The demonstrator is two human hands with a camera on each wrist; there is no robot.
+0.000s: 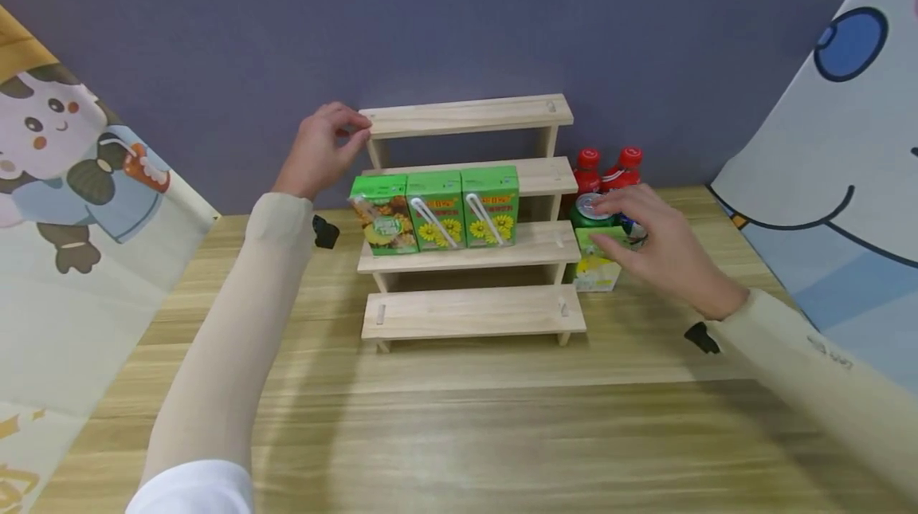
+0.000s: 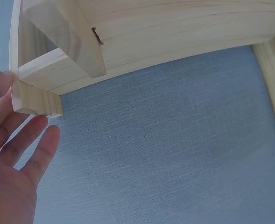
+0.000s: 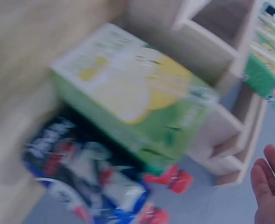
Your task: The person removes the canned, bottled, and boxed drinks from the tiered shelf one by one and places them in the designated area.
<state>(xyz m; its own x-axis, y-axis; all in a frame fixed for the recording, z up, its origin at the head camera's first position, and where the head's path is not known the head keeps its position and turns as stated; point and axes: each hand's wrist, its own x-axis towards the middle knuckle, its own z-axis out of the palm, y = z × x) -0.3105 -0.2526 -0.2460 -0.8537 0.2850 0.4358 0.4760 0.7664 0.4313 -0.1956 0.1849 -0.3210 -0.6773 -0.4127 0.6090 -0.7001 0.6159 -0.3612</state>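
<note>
A stepped wooden display rack [image 1: 473, 313] with several tiers stands against the back wall. My left hand [image 1: 326, 149] is at the left end of its top board [image 1: 466, 115]; in the left wrist view the board's end lies between thumb and fingers [image 2: 44, 149]. Three green drink cartons [image 1: 437, 211] stand side by side on the second tier from the bottom. My right hand [image 1: 656, 239] hovers over a green-and-yellow carton [image 1: 597, 263] and a green can [image 1: 590, 207] right of the rack. In the right wrist view its fingers [image 3: 272, 175] are extended, holding nothing.
Two red-capped bottles [image 1: 622, 167] stand behind the can. A dark blue wrapped item [image 3: 86, 172] lies beside the carton, blurred in the right wrist view. The wood-grain table [image 1: 502, 434] extends in front; cartoon-printed panels [image 1: 846, 139] flank both sides.
</note>
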